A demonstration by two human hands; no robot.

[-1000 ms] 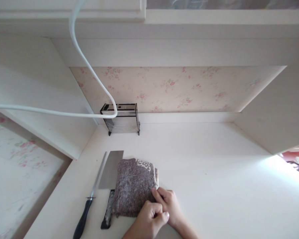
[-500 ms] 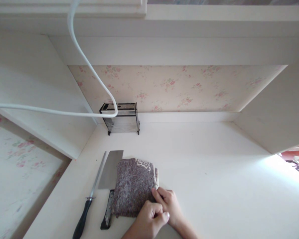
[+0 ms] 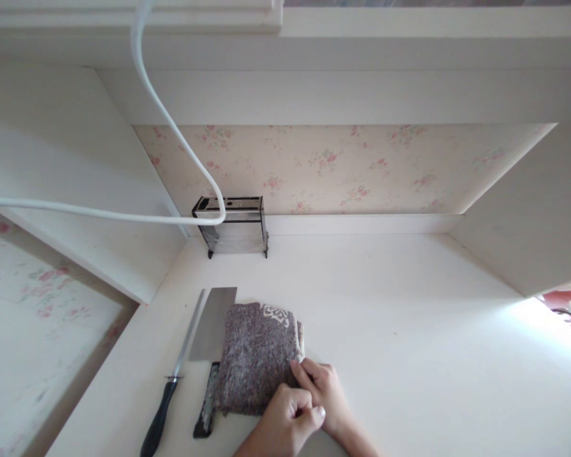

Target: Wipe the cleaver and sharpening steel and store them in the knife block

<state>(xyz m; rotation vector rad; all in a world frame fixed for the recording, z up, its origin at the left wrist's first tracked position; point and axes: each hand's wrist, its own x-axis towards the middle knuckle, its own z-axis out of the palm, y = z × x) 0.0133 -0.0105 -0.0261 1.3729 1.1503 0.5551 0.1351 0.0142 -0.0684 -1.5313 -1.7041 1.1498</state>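
Note:
A folded brown-purple cloth (image 3: 259, 358) with a cream pattern at its top corner lies on the white counter. At its lower right edge are both my hands, closed. My left hand (image 3: 292, 412) is curled into a loose fist and overlaps my right hand (image 3: 322, 384). The right fingers are bent, with a fingertip against the cloth's edge; its thumb is hidden. Left of the cloth is a cleaver (image 3: 212, 324) with a broad grey blade and a worn black handle, partly covered by the cloth. Beside that lies a sharpening steel (image 3: 158, 419) with a black handle.
A narrow metal and black rack (image 3: 240, 235) stands against the back wall. A white cable (image 3: 178, 136) hangs across the upper left. Cabinet panels enclose the white counter (image 3: 385, 355) at both sides, and an overhead cabinet (image 3: 361, 54) juts out above.
The whole view shifts very slightly to the right. My hands, the cloth and the tools keep their places.

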